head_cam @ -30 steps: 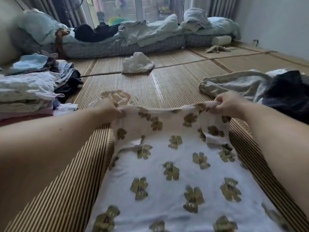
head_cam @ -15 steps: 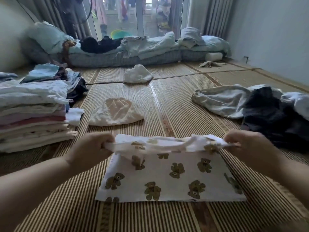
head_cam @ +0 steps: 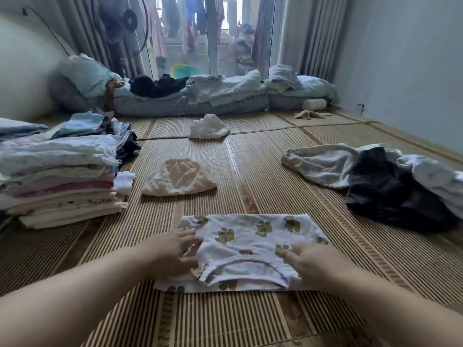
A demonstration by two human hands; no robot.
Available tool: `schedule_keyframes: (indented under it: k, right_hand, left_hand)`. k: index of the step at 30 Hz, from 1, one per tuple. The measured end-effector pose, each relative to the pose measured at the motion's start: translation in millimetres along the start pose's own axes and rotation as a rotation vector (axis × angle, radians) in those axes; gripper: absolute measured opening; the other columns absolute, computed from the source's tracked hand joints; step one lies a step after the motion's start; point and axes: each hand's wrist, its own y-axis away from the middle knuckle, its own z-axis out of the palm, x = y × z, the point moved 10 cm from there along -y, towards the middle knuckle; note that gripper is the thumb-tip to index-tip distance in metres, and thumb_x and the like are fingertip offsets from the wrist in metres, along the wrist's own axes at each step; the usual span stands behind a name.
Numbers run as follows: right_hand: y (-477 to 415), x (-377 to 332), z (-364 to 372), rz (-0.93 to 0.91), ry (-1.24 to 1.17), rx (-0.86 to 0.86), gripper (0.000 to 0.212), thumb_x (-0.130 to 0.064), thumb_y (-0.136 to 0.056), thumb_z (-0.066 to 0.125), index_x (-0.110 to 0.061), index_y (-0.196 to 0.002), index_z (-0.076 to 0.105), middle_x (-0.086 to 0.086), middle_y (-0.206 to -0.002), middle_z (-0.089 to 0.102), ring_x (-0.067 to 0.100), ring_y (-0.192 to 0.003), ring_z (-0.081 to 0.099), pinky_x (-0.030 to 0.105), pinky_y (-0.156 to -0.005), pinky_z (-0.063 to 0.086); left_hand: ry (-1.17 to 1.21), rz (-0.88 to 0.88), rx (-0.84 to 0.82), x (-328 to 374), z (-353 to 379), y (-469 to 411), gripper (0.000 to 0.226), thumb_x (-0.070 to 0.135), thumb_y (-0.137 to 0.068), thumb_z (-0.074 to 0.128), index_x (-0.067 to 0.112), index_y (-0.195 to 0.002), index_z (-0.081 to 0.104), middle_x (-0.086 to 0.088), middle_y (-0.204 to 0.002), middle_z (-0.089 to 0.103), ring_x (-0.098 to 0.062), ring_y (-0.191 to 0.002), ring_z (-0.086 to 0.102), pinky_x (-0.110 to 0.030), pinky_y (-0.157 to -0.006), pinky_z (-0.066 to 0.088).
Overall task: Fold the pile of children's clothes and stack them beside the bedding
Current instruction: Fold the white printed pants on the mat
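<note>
A white child's garment with brown bear prints lies folded over on the bamboo mat in front of me. My left hand rests on its left edge with fingers spread. On its right part my right hand lies flat, fingers extended. A tall stack of folded clothes stands at the left. Unfolded clothes, pale and dark, lie in a heap at the right. The bedding runs along the window at the back.
A cream garment lies on the mat beyond the bear garment, and a white one lies farther back. A fan stands by the curtains at the left. A wall runs along the right side.
Both hands brought the top edge of the bear garment toward me and laid it down, folding the piece in half. They have let go of the fabric and lie flat on it.
</note>
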Motion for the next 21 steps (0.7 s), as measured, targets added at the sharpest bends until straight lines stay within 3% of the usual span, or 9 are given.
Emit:
schedule_keyframes:
  k: [2, 5, 7, 9, 12, 14, 16, 18, 21]
  right_hand:
    - [-14, 2, 3, 0.073, 0.022, -0.038, 0.062, -0.069, -0.089, 0.027, -0.034, -0.138, 0.042, 0.004, -0.143, 0.048, 0.025, -0.125, 0.049, 0.047, -0.103, 0.036]
    - [-44, 16, -1, 0.129, 0.112, -0.070, 0.073, -0.080, -0.081, 0.024, -0.043, -0.143, 0.031, -0.002, -0.155, 0.030, 0.025, -0.137, 0.036, 0.066, -0.109, 0.011]
    - [-64, 27, -6, 0.141, 0.190, -0.102, 0.066, -0.075, -0.085, 0.030, -0.049, -0.145, 0.020, 0.000, -0.161, 0.008, 0.028, -0.146, 0.014, 0.071, -0.107, 0.000]
    - [-77, 36, -9, 0.153, 0.236, -0.148, 0.063, -0.066, -0.088, 0.039, -0.055, -0.144, 0.013, 0.003, -0.161, -0.007, 0.033, -0.147, -0.005, 0.073, -0.104, -0.005]
    - [-80, 31, -16, 0.169, 0.252, -0.065, 0.057, -0.056, -0.093, 0.043, -0.059, -0.141, 0.014, 0.005, -0.161, -0.011, 0.037, -0.145, -0.013, 0.071, -0.105, -0.006]
    - [-69, 13, -25, 0.120, 0.212, 0.120, 0.050, -0.048, -0.095, 0.043, -0.058, -0.140, 0.022, 0.003, -0.162, -0.004, 0.032, -0.147, -0.007, 0.068, -0.107, -0.007]
    - [-42, -13, -26, -0.027, 0.127, 0.266, 0.044, -0.037, -0.095, 0.050, -0.050, -0.136, 0.040, -0.004, -0.160, 0.012, 0.025, -0.148, 0.009, 0.063, -0.110, -0.002]
    - [-5, -41, -20, -0.221, -0.034, 0.305, 0.038, -0.029, -0.094, 0.056, -0.042, -0.129, 0.053, -0.012, -0.151, 0.034, 0.014, -0.140, 0.034, 0.047, -0.117, 0.019]
    - [55, -82, -6, -0.420, -0.120, 0.282, 0.032, -0.030, -0.092, 0.059, -0.034, -0.124, 0.062, -0.013, -0.128, 0.061, 0.000, -0.116, 0.056, 0.023, -0.101, 0.046]
  left_hand:
    - [-0.106, 0.001, 0.003, -2, 2, 1, 0.070, 0.071, -0.087, 0.035, 0.044, -0.148, 0.018, 0.011, -0.158, 0.020, -0.012, -0.146, 0.013, -0.032, -0.117, 0.014]
    - [-0.237, 0.072, 0.016, 12, -5, 15, 0.077, 0.083, -0.076, 0.019, 0.049, -0.145, 0.022, 0.010, -0.147, 0.042, -0.015, -0.138, 0.031, -0.037, -0.111, 0.033]
    - [-0.306, 0.158, 0.043, 32, -12, 32, 0.084, 0.089, -0.069, 0.011, 0.048, -0.139, 0.033, 0.011, -0.125, 0.059, -0.012, -0.117, 0.050, -0.038, -0.096, 0.045]
    - [-0.362, 0.243, 0.049, 54, -10, 48, 0.087, 0.091, -0.069, 0.011, 0.044, -0.136, 0.039, 0.008, -0.112, 0.064, -0.014, -0.106, 0.055, -0.040, -0.095, 0.044]
    - [-0.368, 0.309, 0.015, 87, -2, 75, 0.082, 0.092, -0.071, 0.019, 0.042, -0.132, 0.041, 0.004, -0.088, 0.064, -0.021, -0.091, 0.060, -0.039, -0.088, 0.045]
    - [-0.314, 0.358, 0.014, 109, 0, 95, 0.075, 0.089, -0.073, 0.028, 0.039, -0.126, 0.044, 0.005, -0.069, 0.051, -0.021, -0.073, 0.056, -0.033, -0.074, 0.044]
    - [-0.259, 0.424, 0.015, 125, 4, 114, 0.062, 0.080, -0.081, 0.032, 0.036, -0.124, 0.046, 0.008, -0.063, 0.045, -0.020, -0.067, 0.052, -0.035, -0.079, 0.044]
    - [-0.204, 0.457, -0.006, 130, 10, 125, 0.055, 0.074, -0.085, 0.033, 0.042, -0.128, 0.044, 0.006, -0.070, 0.056, -0.021, -0.073, 0.057, -0.040, -0.085, 0.048]
    - [-0.154, 0.474, 0.037, 121, 5, 133, 0.061, 0.074, -0.079, 0.041, 0.044, -0.132, 0.043, 0.010, -0.100, 0.065, -0.016, -0.094, 0.057, -0.036, -0.084, 0.051]
